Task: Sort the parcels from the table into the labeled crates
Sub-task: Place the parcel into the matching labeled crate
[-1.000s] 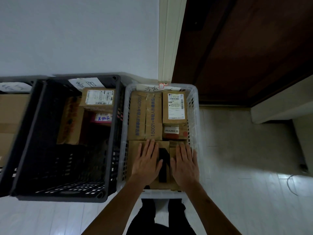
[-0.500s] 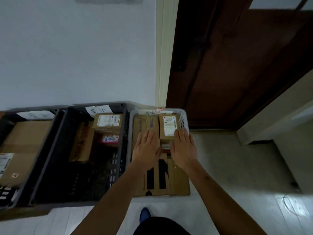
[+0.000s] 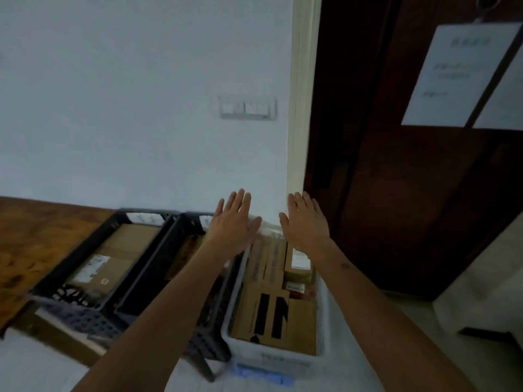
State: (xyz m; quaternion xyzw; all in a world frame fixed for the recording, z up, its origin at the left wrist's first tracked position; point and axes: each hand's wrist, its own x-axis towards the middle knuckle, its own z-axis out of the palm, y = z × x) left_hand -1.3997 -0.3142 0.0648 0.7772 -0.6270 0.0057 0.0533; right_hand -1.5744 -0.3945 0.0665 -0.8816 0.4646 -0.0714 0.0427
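While white plastic crate (image 3: 276, 356) sits packed with brown cardboard parcels (image 3: 273, 314), left hand (image 3: 233, 222) and right hand (image 3: 305, 222) hover above, fingers spread, holding nothing; likely freed for next pickup.

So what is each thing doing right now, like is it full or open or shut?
Left hand: open, flat, holding nothing.
Right hand: open, flat, holding nothing.
White crate: packed with cardboard boxes.
Middle dark crate: holds parcels at the back, partly hidden by the arm.
Left dark crate: holds a big labeled parcel.
Door: looks shut.
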